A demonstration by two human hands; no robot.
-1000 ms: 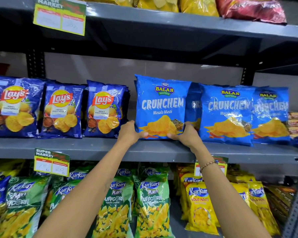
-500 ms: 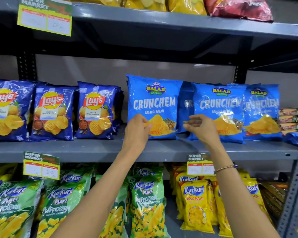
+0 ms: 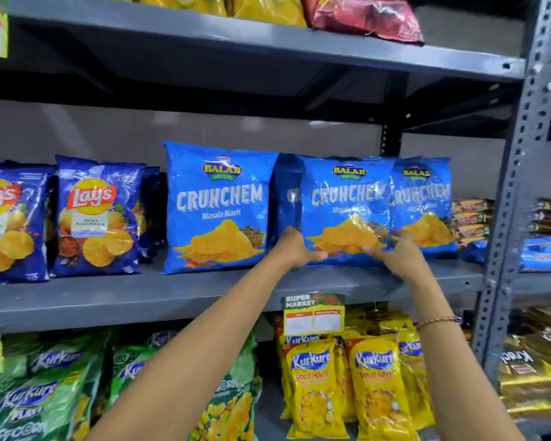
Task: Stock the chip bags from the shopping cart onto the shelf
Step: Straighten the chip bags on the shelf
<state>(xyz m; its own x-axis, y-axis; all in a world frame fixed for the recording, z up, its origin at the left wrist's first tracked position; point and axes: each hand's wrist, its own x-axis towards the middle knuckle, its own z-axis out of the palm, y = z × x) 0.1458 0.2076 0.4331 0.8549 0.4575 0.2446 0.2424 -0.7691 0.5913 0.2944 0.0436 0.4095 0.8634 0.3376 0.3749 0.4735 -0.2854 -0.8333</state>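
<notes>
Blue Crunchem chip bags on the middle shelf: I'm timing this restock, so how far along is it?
Done: the leftmost blue Crunchem bag stands upright on the grey metal shelf, clear of both hands. In hand: the left hand and right hand grip the lower corners of the middle blue Crunchem bag, apparently straightening it. Left: unknown, since the shopping cart is out of view.

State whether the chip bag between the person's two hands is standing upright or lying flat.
Upright. The middle chip bag stands on its bottom edge on the shelf, printed front facing out, both hands at its lower corners.
</notes>
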